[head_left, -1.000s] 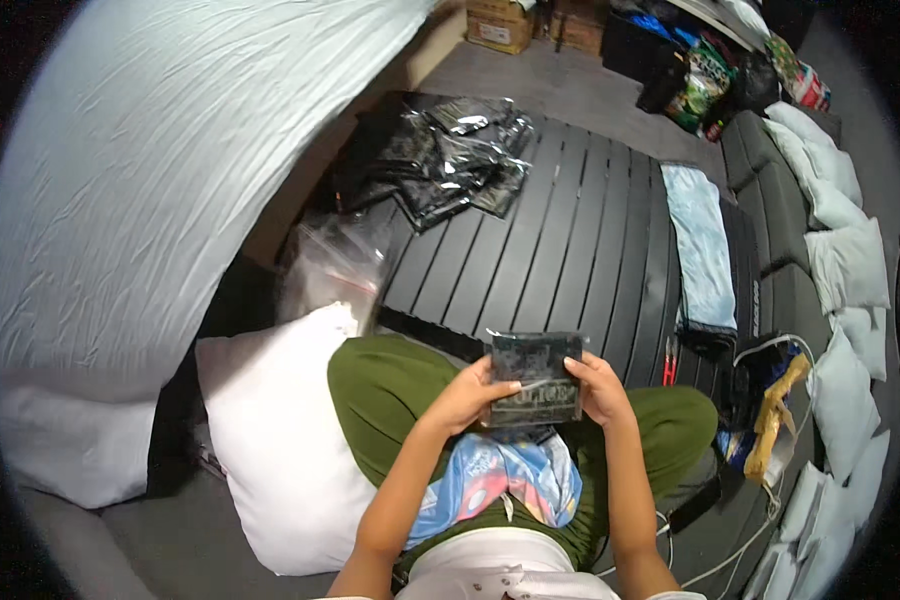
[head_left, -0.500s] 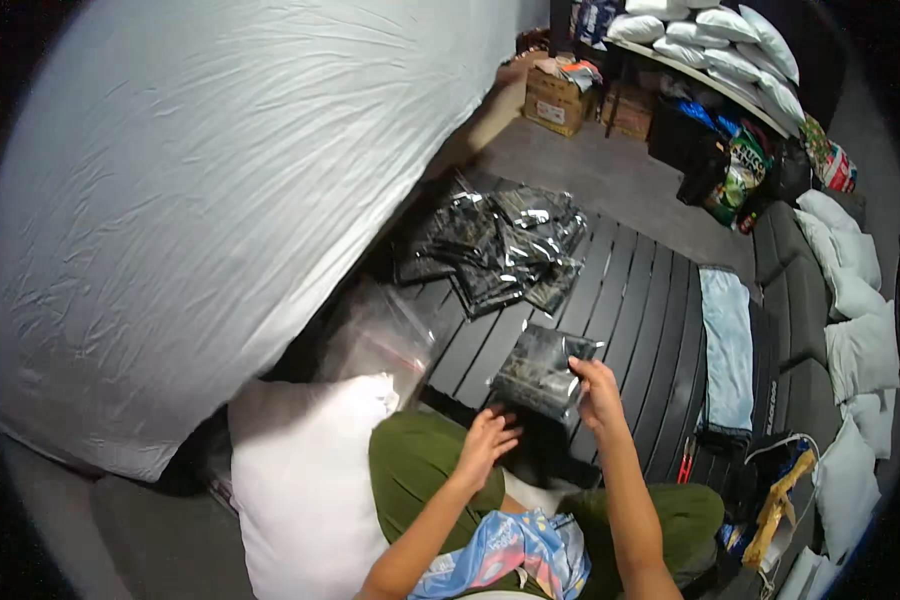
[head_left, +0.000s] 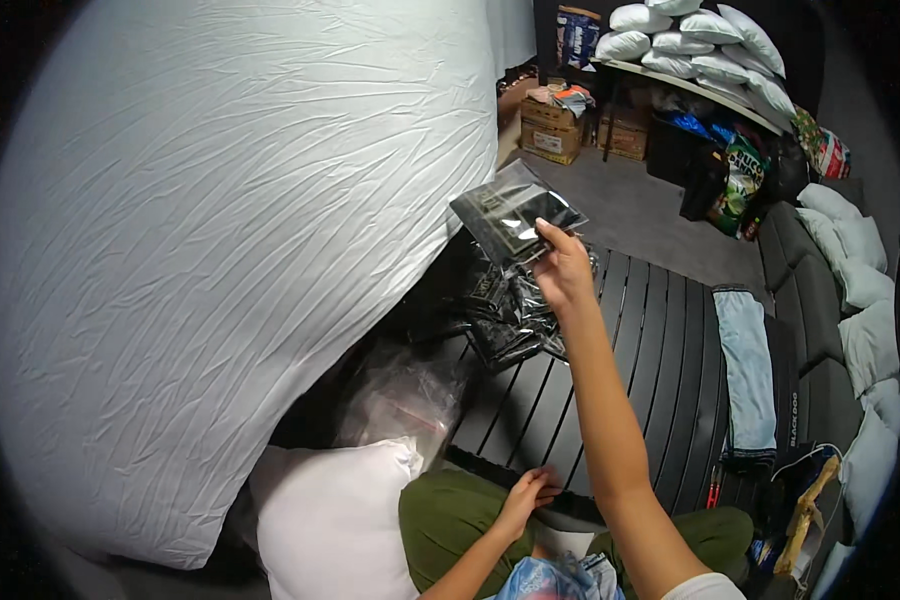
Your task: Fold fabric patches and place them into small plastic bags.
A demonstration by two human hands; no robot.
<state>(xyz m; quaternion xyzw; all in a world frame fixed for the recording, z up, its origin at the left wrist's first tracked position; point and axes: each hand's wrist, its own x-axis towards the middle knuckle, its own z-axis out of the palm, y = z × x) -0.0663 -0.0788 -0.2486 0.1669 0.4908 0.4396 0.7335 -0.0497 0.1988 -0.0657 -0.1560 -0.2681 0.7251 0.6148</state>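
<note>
My right hand point(head_left: 566, 270), arm stretched far out, grips the near corner of a flat black packet in clear plastic point(head_left: 505, 210). The packet is held up above a heap of similar black packets point(head_left: 505, 330), partly covering it. Those packets lie on the far left part of a dark slatted table point(head_left: 650, 390). Down by the table's near edge, close to my lap, my left hand point(head_left: 523, 505) has its fingers loosely apart and holds nothing visible. Clear plastic bags point(head_left: 395, 405) lie left of the table's near corner.
A large white sheet point(head_left: 240, 200) hangs on the left, with a white pillow point(head_left: 335, 525) below. Folded light-blue fabric point(head_left: 743, 370) and a red-handled tool point(head_left: 713, 492) lie at right. Beyond are cardboard boxes point(head_left: 552, 135), a pillow-laden table and a dark sofa point(head_left: 795, 280).
My right hand has carried the packet forward and up from the near table to above the heap. My left hand has moved slightly down and right. The view has shifted a little.
</note>
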